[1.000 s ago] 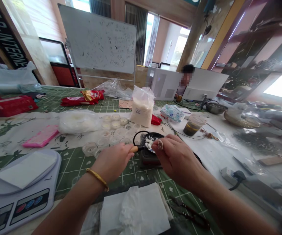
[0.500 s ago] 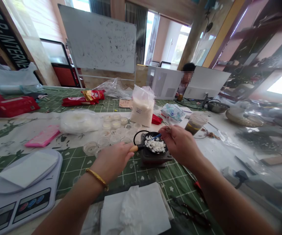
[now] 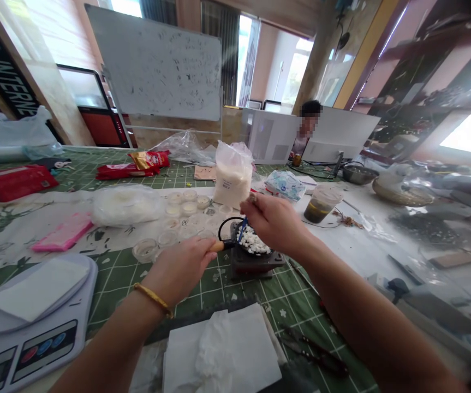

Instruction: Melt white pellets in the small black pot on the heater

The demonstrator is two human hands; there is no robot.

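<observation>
My left hand (image 3: 188, 265) is closed around the wooden handle of a small black frying pan (image 3: 230, 244). The pan rests on a small dark hot plate (image 3: 255, 266) and holds white chunks (image 3: 255, 242), whose kind I cannot make out. Over the pan's far side, my right hand (image 3: 274, 218) pinches a thin blue stirring tool (image 3: 242, 230) that slants down into the chunks. The tool's upper end is hidden by my fingers. Part of the pan's right rim is hidden behind my right hand.
Small clear tubs (image 3: 188, 207) and a bag of white granules (image 3: 233, 177) stand behind the pan. A kitchen scale (image 3: 34, 305) lies left, white paper (image 3: 255, 349) in front, scissors (image 3: 315, 352) right of it. A cup of dark liquid (image 3: 321, 204) stands at right. A person (image 3: 306, 128) sits behind monitors.
My right hand has moved left across the pan, and the blue tool now stands steeper at the pan's left side. My left hand keeps its hold on the handle. The view has shifted slightly.
</observation>
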